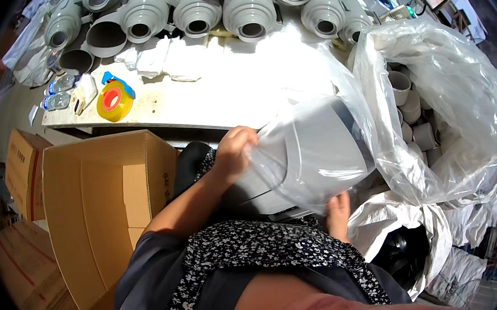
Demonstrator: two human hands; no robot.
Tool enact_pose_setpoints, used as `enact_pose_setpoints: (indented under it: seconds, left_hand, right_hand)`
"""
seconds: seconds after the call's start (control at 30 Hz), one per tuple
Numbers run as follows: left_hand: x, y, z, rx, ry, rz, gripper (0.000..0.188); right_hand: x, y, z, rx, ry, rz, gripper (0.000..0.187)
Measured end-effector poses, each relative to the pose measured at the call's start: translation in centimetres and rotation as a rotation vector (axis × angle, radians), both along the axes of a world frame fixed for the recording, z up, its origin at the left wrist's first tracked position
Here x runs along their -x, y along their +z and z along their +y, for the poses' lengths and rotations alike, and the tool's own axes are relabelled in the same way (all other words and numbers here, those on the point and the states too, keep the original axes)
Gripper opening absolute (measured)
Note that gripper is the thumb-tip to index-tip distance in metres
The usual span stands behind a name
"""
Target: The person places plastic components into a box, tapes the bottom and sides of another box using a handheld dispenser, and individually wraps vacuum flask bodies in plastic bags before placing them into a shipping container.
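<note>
In front of my body lies a large grey plastic fitting (319, 148), tilted, with a clear plastic bag (271, 168) around it. It resembles the wide grey fittings on the table, and its right end looks dark. My left hand (237, 150) is closed in a fist on the bag at the fitting's left side. Lower right, my right hand (338, 211) has its fingers up against the bag and the fitting's lower edge, gripping there. Some motion blur softens the fitting's top.
Several grey stepped pipe fittings (250, 14) line the back of the white table (224, 91). A yellow tape roll (115, 102) and small bottles (56, 101) lie at left. An open cardboard box (65, 208) stands left; a large plastic bag (447, 46) with grey pipe pieces (410, 106) stands right.
</note>
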State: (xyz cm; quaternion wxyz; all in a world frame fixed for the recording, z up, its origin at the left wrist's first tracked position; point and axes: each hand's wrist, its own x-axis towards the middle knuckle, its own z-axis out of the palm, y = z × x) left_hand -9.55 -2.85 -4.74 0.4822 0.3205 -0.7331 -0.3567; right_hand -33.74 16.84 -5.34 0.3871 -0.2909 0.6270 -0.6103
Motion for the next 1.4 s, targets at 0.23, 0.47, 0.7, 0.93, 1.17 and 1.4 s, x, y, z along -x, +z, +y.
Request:
enact_pose_setpoints:
  seconds: [0.23,0.47,0.7,0.93,1.17,1.4]
  left_hand:
    - [-7.3,-3.0,4.3,-0.044,0.232,-0.248,0.013]
    - [-7.4,-1.8,4.3,-0.048,0.306,-0.257,0.007]
    - [-8.2,2.1,5.0,-0.203,0.373,-0.207,0.024]
    - [-4.6,4.1,6.9,0.266,0.214,-0.396,0.059]
    - [-20.5,7.5,10.7,-0.392,0.451,0.201,0.041]
    - [-33.2,5.2,25.1,-0.779,1.114,0.139,0.034]
  right_hand:
    - [-2.0,6.9,-7.1,-0.305,0.471,0.630,0.041]
    - [-4.9,2.9,-5.4,-0.497,0.882,0.334,0.044]
    - [-11.4,1.4,-7.9,-0.132,1.399,0.679,0.019]
    - [-14.5,0.9,-8.1,0.032,1.679,0.664,0.014]
    - [-15.6,6.4,-8.1,-0.106,1.683,0.462,0.027]
    - [-15.5,-0.2,-9.2,-0.364,1.426,0.365,0.024]
